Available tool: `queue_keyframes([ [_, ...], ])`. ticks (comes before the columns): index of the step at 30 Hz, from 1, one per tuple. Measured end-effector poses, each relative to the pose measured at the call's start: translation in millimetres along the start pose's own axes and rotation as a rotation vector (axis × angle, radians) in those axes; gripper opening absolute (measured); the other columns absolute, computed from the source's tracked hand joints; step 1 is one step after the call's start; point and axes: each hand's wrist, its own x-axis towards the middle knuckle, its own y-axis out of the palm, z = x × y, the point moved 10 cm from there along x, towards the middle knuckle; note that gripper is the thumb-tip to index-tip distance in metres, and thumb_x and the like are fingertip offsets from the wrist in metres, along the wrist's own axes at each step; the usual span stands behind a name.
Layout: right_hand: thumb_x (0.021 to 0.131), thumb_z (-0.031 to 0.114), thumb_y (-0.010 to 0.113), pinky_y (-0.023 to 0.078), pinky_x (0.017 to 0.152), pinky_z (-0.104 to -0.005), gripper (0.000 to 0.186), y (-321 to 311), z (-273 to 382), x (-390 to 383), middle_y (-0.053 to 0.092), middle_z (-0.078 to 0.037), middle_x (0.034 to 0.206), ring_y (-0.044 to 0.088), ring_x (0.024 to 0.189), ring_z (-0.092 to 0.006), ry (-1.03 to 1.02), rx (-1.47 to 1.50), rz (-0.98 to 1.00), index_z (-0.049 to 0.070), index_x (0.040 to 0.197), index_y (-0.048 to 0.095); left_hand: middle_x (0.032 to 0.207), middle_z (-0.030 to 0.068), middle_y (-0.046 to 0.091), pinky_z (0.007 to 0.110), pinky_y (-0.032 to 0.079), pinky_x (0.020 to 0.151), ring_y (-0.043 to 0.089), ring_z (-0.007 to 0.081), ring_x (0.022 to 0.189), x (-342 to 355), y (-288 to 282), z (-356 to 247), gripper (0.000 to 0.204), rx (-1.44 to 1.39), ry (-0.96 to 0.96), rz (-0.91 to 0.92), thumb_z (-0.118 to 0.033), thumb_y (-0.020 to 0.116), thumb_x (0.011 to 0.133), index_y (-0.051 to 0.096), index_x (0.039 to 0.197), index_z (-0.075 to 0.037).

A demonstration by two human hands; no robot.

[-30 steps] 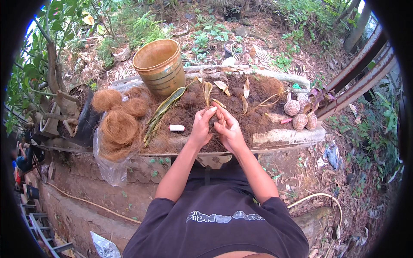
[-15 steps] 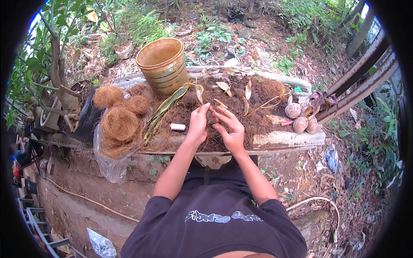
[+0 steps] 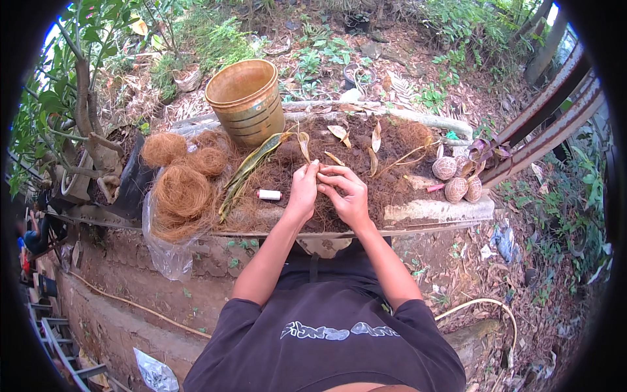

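Over the dark soil, my left hand (image 3: 305, 193) and my right hand (image 3: 347, 199) meet, fingertips pinched together. Something small and brownish sits between the fingers, too covered to name. Just beyond the left fingertips stands a dry leaf (image 3: 304, 144); whether the hand holds its lower end, I cannot tell. A white thread spool (image 3: 268, 195) with red ends lies left of my left wrist. Further left, a long yellow-green leaf (image 3: 251, 171) slants across the soil (image 3: 398, 140). Other dry leaves (image 3: 340, 134) are scattered beyond my right hand.
A brown pot (image 3: 247, 117) stands at the back left of the bench. Balls of brown fibre (image 3: 183, 189) rest on clear plastic (image 3: 168, 251) at left. Several round, string-wrapped balls (image 3: 445, 168) sit at right, near rusty metal beams (image 3: 545, 134). A hose (image 3: 486, 301) curves below.
My right hand's fingers have curled and closed in toward the left fingertips; before, they were spread more. The left hand has shifted slightly nearer to me.
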Motion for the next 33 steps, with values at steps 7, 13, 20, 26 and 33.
queue_keyframes([
  [7, 0.075, 0.005, 0.078, 0.053, 0.093, -0.0372, 0.036, 0, -6, -1, 0.067, -0.011, 0.117, 0.064, 0.111, -0.0275, 0.010, -0.042, 0.028, 0.007, 0.110, 0.073, 0.088, 0.0017, 0.062, 0.027, 0.047, 0.068, 0.058, 0.0098, 0.078, 4, 3, 7, 0.025, -0.101, -0.098, -0.004, -0.025, 0.045, 0.104, 0.061, 0.099, -0.006],
  [13, 0.071, 0.005, 0.078, 0.048, 0.101, -0.0421, 0.053, 1, 13, -5, 0.066, -0.012, 0.122, 0.057, 0.122, -0.0335, -0.180, -0.190, 0.025, 0.006, 0.123, 0.067, 0.104, 0.0052, 0.060, 0.029, 0.050, 0.076, 0.059, 0.0129, 0.094, 5, 6, 11, 0.031, -0.121, -0.133, 0.030, -0.032, 0.043, 0.106, 0.058, 0.111, -0.006],
  [20, 0.077, 0.003, 0.074, 0.042, 0.107, -0.0404, 0.048, 3, -6, -6, 0.063, -0.015, 0.130, 0.057, 0.125, -0.0284, -0.031, -0.004, -0.041, 0.004, 0.125, 0.066, 0.114, 0.0070, 0.054, 0.031, 0.044, 0.090, 0.050, 0.0133, 0.110, 5, 1, 5, 0.035, -0.025, -0.040, -0.044, -0.031, 0.042, 0.106, 0.054, 0.119, -0.001],
  [26, 0.082, 0.001, 0.071, 0.042, 0.107, -0.0366, 0.044, 11, -24, -12, 0.062, -0.016, 0.131, 0.055, 0.127, -0.0260, 0.169, 0.065, -0.041, 0.001, 0.125, 0.064, 0.102, 0.0038, 0.058, 0.032, 0.042, 0.090, 0.053, 0.0126, 0.098, 8, -7, 12, 0.030, -0.060, -0.042, -0.138, -0.030, 0.039, 0.107, 0.056, 0.109, -0.004],
  [33, 0.090, 0.000, 0.066, 0.040, 0.109, -0.0354, 0.036, 9, -35, -17, 0.060, -0.018, 0.133, 0.051, 0.131, -0.0266, 0.181, 0.197, -0.084, -0.001, 0.126, 0.063, 0.101, 0.0068, 0.057, 0.032, 0.041, 0.093, 0.053, 0.0133, 0.100, -5, 5, -2, 0.031, -0.030, 0.078, -0.147, -0.029, 0.038, 0.107, 0.055, 0.106, -0.003],
])
